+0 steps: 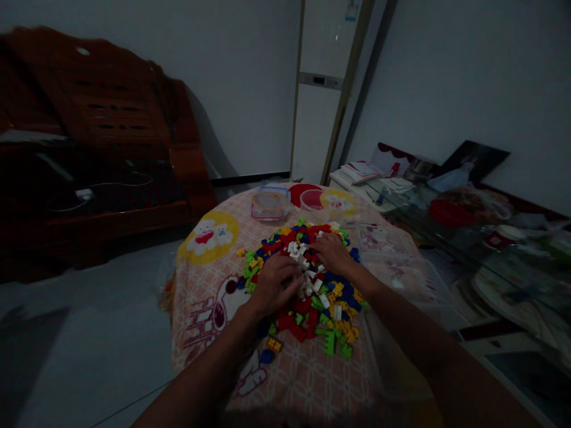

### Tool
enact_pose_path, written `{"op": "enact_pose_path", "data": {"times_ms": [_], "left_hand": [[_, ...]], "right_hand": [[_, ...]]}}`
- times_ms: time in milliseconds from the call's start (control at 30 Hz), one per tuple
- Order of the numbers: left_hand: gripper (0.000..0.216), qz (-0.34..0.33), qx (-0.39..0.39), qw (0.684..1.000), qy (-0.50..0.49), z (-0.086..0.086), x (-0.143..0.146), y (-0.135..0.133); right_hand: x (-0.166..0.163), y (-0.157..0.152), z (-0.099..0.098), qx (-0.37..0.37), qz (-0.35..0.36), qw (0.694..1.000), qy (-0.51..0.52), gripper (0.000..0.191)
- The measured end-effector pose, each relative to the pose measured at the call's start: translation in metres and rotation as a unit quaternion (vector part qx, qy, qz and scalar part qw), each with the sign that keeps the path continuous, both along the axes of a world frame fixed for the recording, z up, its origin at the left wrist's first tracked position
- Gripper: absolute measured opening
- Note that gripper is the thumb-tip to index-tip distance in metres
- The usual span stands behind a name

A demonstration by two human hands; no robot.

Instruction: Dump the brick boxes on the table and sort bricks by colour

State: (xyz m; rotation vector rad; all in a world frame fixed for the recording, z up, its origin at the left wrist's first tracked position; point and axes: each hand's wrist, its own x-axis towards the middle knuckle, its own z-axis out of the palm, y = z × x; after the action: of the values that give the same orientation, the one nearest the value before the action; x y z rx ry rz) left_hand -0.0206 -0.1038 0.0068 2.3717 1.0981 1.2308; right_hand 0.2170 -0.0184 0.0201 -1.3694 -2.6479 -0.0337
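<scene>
A broad heap of red, blue, green, yellow and white toy building bricks (303,321) is spread over the round table. White bricks (307,282) are gathered near its middle, between my hands. My left hand (276,282) rests over the left side of the heap, fingers bent and thumb apart, with nothing visible in its grasp. Farther back on the right, my right hand (331,251) reaches into the bricks. Its fingers are drawn together and bent downward, and a bit of white shows by the fingertips. What they hold, if anything, is hidden in the dim light.
A pink patterned cloth (307,380) covers the table. Clear containers (270,202) stand at its far edge, and large transparent plastic trays or lids (401,279) lie on the right. Beyond are a cluttered glass table (455,238) and, at left, a wooden bench (111,131).
</scene>
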Motion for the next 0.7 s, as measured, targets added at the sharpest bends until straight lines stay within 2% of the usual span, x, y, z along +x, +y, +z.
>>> {"op": "enact_pose_path", "data": {"times_ms": [67,133,200,267,367,467,567,700], "left_hand": [[0.025,0.065,-0.002,0.998,-0.026,0.003,-0.017,0.005],[0.027,0.163,-0.015,0.986,-0.045,0.0,-0.038,0.014],[0.037,0.267,-0.03,0.961,-0.062,-0.008,-0.059,0.025],[0.048,0.335,-0.059,0.938,-0.07,-0.023,-0.075,0.034],[0.058,0.341,-0.132,0.928,-0.073,-0.047,-0.08,0.037],[0.067,0.303,-0.167,0.936,-0.069,-0.059,-0.065,0.029],[0.072,0.262,-0.178,0.946,-0.068,-0.056,-0.044,0.021],[0.077,0.225,-0.193,0.953,-0.066,-0.042,-0.017,0.027]], "right_hand": [[0.009,0.008,0.0,0.006,-0.014,0.999,0.035,0.036],[0.022,0.014,0.0,0.005,-0.034,0.995,0.091,0.033],[0.036,0.02,0.001,0.007,-0.081,0.987,0.142,0.033],[0.047,0.025,0.002,0.007,-0.155,0.974,0.165,0.037],[0.054,0.032,0.001,-0.033,-0.246,0.956,0.157,0.046],[0.048,0.036,-0.003,-0.094,-0.286,0.942,0.148,0.052],[0.034,0.036,-0.009,-0.116,-0.288,0.937,0.16,0.056],[0.015,0.032,-0.012,-0.132,-0.237,0.936,0.224,0.051]]}}
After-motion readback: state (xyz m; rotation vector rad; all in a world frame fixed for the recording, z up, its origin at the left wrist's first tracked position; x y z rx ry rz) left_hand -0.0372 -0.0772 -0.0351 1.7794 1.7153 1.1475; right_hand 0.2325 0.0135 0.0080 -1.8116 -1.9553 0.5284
